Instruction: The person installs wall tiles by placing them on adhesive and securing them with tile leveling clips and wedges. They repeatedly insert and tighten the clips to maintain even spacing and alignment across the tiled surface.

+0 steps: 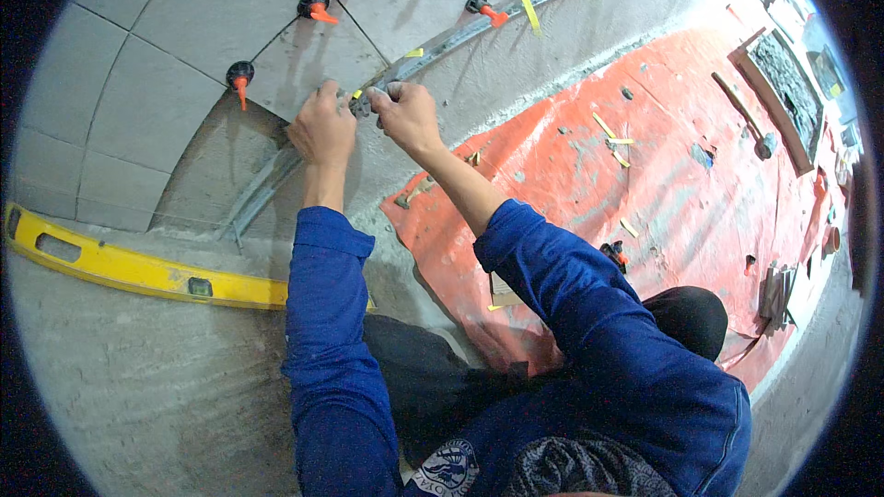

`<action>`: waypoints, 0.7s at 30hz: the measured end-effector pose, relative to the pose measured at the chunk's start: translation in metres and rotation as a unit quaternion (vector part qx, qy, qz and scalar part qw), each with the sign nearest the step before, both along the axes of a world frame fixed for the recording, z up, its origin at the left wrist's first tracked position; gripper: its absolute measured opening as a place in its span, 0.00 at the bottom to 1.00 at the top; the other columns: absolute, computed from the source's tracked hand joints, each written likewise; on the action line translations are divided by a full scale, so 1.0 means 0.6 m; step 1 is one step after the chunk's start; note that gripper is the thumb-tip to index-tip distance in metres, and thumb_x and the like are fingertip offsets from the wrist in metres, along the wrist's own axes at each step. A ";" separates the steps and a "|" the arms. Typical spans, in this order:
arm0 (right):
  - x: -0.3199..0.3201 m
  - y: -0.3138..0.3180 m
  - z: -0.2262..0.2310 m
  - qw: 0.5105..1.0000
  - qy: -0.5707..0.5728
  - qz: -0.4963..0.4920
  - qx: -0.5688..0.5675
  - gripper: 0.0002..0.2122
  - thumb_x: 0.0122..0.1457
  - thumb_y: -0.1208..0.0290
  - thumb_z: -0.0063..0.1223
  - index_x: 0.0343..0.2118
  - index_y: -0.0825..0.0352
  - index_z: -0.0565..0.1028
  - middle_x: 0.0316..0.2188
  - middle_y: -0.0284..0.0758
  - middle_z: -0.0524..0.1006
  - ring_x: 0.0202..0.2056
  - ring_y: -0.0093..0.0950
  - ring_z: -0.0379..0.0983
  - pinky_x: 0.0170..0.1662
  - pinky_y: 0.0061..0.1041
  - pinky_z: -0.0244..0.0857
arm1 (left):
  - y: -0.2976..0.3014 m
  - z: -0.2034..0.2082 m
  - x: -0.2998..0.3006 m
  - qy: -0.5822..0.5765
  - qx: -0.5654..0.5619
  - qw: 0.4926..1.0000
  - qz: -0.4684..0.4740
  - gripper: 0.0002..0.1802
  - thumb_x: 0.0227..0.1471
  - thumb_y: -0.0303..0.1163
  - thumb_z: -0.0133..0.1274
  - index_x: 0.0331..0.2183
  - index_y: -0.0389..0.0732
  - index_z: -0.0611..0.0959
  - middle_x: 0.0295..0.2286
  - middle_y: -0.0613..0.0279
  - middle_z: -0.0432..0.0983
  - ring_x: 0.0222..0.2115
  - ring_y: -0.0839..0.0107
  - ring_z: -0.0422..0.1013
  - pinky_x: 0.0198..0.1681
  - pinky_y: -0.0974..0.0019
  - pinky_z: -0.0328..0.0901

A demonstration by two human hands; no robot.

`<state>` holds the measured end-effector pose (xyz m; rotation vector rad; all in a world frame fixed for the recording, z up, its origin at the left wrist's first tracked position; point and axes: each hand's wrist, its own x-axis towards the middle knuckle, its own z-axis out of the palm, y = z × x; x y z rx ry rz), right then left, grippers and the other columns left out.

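Note:
My left hand (324, 124) is closed at the near corner of a grey tile (318, 60), by the gap where a tile is absent. Beside it my right hand (408, 115) is pinched at the tile's outer edge. Between the fingertips shows a small grey, mortar-smeared piece (360, 105) whose kind I cannot make out; the fingers partly hide it. A small yellow strip (357, 94) sticks up just beyond. Along the tile edge runs a metal trim strip (442, 46). Black tile levelling knobs with orange handles (241, 81) stand on the joints.
A yellow spirit level (175, 278) lies left of my forearms. On the right, an orange sheet (571, 212) carries scattered yellow strips (603, 126), a hammer-like tool (746, 117) and a tray of grey mortar (781, 83). A bare metal strip (262, 193) borders the tile gap.

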<state>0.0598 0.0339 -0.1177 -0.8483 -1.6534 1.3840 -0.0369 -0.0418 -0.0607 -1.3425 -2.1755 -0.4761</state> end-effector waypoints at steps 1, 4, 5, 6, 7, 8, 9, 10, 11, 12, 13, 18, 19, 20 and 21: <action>0.002 0.003 -0.018 0.998 -0.031 -0.020 0.052 0.12 0.54 0.65 0.54 0.25 0.72 0.77 0.17 0.35 0.75 0.17 0.22 0.71 0.22 0.26 0.65 | 0.000 0.000 0.000 0.009 0.004 1.000 0.004 0.11 0.48 0.39 0.56 0.33 0.46 0.77 0.29 0.54 0.76 0.30 0.49 0.74 0.30 0.48 0.66; 0.035 0.020 -0.112 0.995 -0.019 -0.049 0.091 0.11 0.51 0.65 0.56 0.25 0.70 0.78 0.17 0.34 0.76 0.19 0.23 0.73 0.24 0.25 0.66 | 0.004 -0.002 -0.006 -0.008 -0.025 0.999 0.030 0.15 0.48 0.43 0.56 0.38 0.48 0.79 0.32 0.50 0.77 0.34 0.48 0.74 0.35 0.48 0.66; 0.053 0.029 -0.150 0.997 -0.006 -0.050 0.060 0.10 0.50 0.65 0.56 0.25 0.69 0.78 0.16 0.34 0.76 0.19 0.24 0.74 0.25 0.25 0.66 | 0.006 -0.003 -0.010 -0.022 -0.045 0.997 0.053 0.19 0.47 0.44 0.57 0.41 0.50 0.81 0.34 0.47 0.78 0.36 0.47 0.73 0.38 0.49 0.66; 0.079 0.044 -0.186 0.995 -0.032 -0.056 0.078 0.11 0.51 0.64 0.56 0.25 0.69 0.79 0.16 0.34 0.76 0.19 0.24 0.74 0.25 0.25 0.66 | 0.006 -0.005 -0.012 -0.030 -0.054 0.996 0.058 0.19 0.47 0.45 0.56 0.41 0.50 0.81 0.34 0.47 0.78 0.36 0.47 0.73 0.38 0.49 0.66; 0.113 0.061 -0.222 0.993 -0.097 -0.054 0.046 0.12 0.51 0.63 0.56 0.25 0.69 0.79 0.16 0.34 0.76 0.19 0.24 0.74 0.25 0.25 0.66 | 0.005 -0.007 -0.015 -0.014 -0.050 0.997 0.057 0.19 0.48 0.46 0.56 0.42 0.50 0.81 0.34 0.47 0.78 0.36 0.47 0.74 0.38 0.48 0.66; 0.151 0.085 -0.252 0.982 -0.179 -0.041 0.043 0.14 0.52 0.60 0.56 0.24 0.69 0.79 0.16 0.34 0.76 0.19 0.23 0.74 0.25 0.26 0.66 | 0.003 -0.007 -0.018 -0.009 -0.051 0.998 0.042 0.19 0.48 0.47 0.55 0.42 0.50 0.81 0.33 0.46 0.78 0.36 0.46 0.74 0.37 0.48 0.67; 0.177 0.099 -0.279 0.968 -0.242 -0.071 -0.009 0.16 0.53 0.59 0.56 0.23 0.69 0.78 0.15 0.35 0.75 0.18 0.23 0.73 0.25 0.27 0.66 | 0.005 -0.009 -0.021 0.018 -0.036 0.999 0.022 0.20 0.48 0.48 0.55 0.42 0.51 0.81 0.33 0.46 0.78 0.35 0.46 0.74 0.37 0.48 0.67; 0.207 0.109 -0.303 0.960 -0.267 -0.087 0.005 0.16 0.52 0.59 0.55 0.22 0.70 0.78 0.16 0.36 0.76 0.19 0.24 0.74 0.25 0.28 0.67 | 0.004 -0.012 -0.022 0.014 -0.039 0.999 0.018 0.18 0.49 0.46 0.55 0.42 0.51 0.80 0.33 0.49 0.78 0.35 0.46 0.74 0.36 0.48 0.67; 0.232 0.113 -0.324 0.948 -0.309 -0.072 -0.006 0.14 0.50 0.59 0.54 0.23 0.68 0.79 0.20 0.40 0.77 0.23 0.32 0.76 0.30 0.33 0.68 | 0.005 -0.013 -0.024 0.017 -0.038 0.999 0.015 0.17 0.49 0.45 0.54 0.41 0.52 0.80 0.33 0.51 0.78 0.34 0.47 0.74 0.35 0.48 0.67; 0.246 0.117 -0.338 0.936 -0.346 -0.066 -0.015 0.13 0.49 0.60 0.54 0.25 0.65 0.80 0.24 0.44 0.79 0.28 0.41 0.77 0.35 0.39 0.69 | 0.007 -0.014 -0.025 0.030 -0.033 0.999 0.012 0.15 0.50 0.43 0.54 0.41 0.52 0.79 0.33 0.53 0.79 0.34 0.47 0.74 0.34 0.48 0.67; 0.251 0.115 -0.350 0.936 -0.347 -0.057 0.006 0.11 0.49 0.62 0.54 0.25 0.65 0.80 0.24 0.42 0.79 0.29 0.40 0.78 0.35 0.38 0.69 | 0.007 -0.015 -0.026 0.026 -0.023 0.999 0.012 0.15 0.50 0.43 0.54 0.41 0.53 0.79 0.33 0.53 0.79 0.34 0.47 0.74 0.34 0.48 0.68; 0.264 0.108 -0.348 0.780 -0.608 0.143 -0.042 0.06 0.47 0.69 0.52 0.25 0.60 0.81 0.22 0.33 0.80 0.27 0.28 0.79 0.32 0.29 0.71 | 0.009 -0.019 -0.031 0.016 -0.034 0.999 0.035 0.17 0.49 0.44 0.54 0.42 0.55 0.79 0.33 0.53 0.79 0.34 0.48 0.75 0.34 0.49 0.68; 0.270 0.102 -0.344 0.721 -0.663 0.201 -0.022 0.05 0.46 0.68 0.56 0.25 0.59 0.81 0.22 0.32 0.81 0.27 0.28 0.79 0.33 0.29 0.71 | 0.009 -0.019 -0.033 0.022 -0.028 0.999 0.025 0.17 0.49 0.44 0.54 0.43 0.55 0.79 0.33 0.53 0.79 0.34 0.48 0.75 0.34 0.49 0.68; 0.286 0.098 -0.340 0.695 -0.666 0.271 -0.017 0.06 0.47 0.66 0.57 0.25 0.61 0.81 0.22 0.31 0.81 0.27 0.28 0.79 0.33 0.32 0.71 | 0.008 -0.020 -0.034 0.029 -0.023 0.999 0.017 0.17 0.49 0.44 0.54 0.43 0.55 0.79 0.33 0.53 0.79 0.34 0.48 0.75 0.34 0.49 0.68; 0.302 0.080 -0.343 0.691 -0.674 0.261 -0.002 0.07 0.47 0.65 0.58 0.24 0.62 0.81 0.22 0.32 0.81 0.27 0.28 0.79 0.32 0.34 0.71 | 0.008 -0.021 -0.036 0.041 -0.021 0.999 0.017 0.18 0.49 0.45 0.54 0.44 0.56 0.78 0.33 0.53 0.79 0.34 0.48 0.75 0.34 0.48 0.68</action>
